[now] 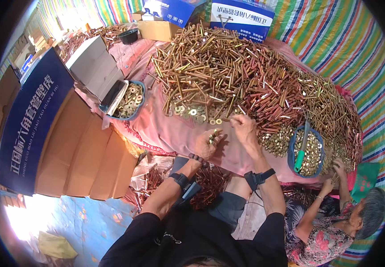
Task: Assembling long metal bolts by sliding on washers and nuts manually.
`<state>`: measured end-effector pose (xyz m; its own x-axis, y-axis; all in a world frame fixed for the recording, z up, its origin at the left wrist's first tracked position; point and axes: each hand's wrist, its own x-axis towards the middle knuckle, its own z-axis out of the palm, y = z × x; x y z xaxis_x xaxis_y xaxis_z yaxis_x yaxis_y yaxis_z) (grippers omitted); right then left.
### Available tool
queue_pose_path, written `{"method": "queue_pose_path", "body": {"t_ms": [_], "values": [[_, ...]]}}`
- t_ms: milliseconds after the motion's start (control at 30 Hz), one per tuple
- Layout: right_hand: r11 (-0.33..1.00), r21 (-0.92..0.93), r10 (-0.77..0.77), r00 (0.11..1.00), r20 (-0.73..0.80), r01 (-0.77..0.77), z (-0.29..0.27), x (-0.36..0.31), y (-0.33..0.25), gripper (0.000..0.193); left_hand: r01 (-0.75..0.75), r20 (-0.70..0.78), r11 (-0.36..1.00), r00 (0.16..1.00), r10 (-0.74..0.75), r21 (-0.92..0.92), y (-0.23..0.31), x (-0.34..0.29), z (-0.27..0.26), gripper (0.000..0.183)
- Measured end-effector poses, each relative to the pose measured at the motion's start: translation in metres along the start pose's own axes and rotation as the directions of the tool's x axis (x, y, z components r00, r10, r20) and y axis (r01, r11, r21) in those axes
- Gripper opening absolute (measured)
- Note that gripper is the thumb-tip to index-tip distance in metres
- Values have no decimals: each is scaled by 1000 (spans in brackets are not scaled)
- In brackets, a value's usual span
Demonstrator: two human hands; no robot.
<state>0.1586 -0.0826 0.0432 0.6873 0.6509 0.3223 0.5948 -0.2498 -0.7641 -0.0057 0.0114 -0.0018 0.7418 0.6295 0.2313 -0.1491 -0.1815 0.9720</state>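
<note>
My left hand (207, 144) is closed around a few shiny brass-coloured metal pieces (213, 136) above the pink cloth (157, 127); whether they are bolts or nuts I cannot tell. Just right of it, my right hand (245, 130) has its fingertips pinched together at the near edge of a big heap of long bolts (210, 66). Anything between those fingertips is too small to make out. Flat round washers (198, 113) lie loose beyond both hands. To the right sits a pile of small nuts (276, 141).
A blue basket of washers (131, 101) stands at left, beside a large blue and brown carton (36, 120). At right, a blue basket of nuts (313, 153) has a green-handled tool (300, 155) in it. A co-worker (330, 218) handles pieces at lower right. Cartons (241, 20) stand at the back.
</note>
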Motion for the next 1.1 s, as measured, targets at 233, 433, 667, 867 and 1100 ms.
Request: {"method": "queue_pose_path", "body": {"t_ms": [233,433,667,867,1100], "values": [[896,-345,-155,927,341,278,16,14,-22,19,-156,4,970,987,158,187,7,2,-7,23],[872,-314,-267,902,339,376,19,22,-8,20,-243,32,931,969,244,274,0,8,-4,24],[822,397,284,898,336,-409,-14,-6,-37,44,-148,-36,961,986,160,235,-1,7,-1,22],[842,318,281,858,430,-436,-15,-17,-64,41,-186,-4,948,981,193,258,4,8,-1,15],[861,304,304,892,334,-407,-6,-23,-58,39,-230,-31,940,969,246,251,-8,5,0,14]]}}
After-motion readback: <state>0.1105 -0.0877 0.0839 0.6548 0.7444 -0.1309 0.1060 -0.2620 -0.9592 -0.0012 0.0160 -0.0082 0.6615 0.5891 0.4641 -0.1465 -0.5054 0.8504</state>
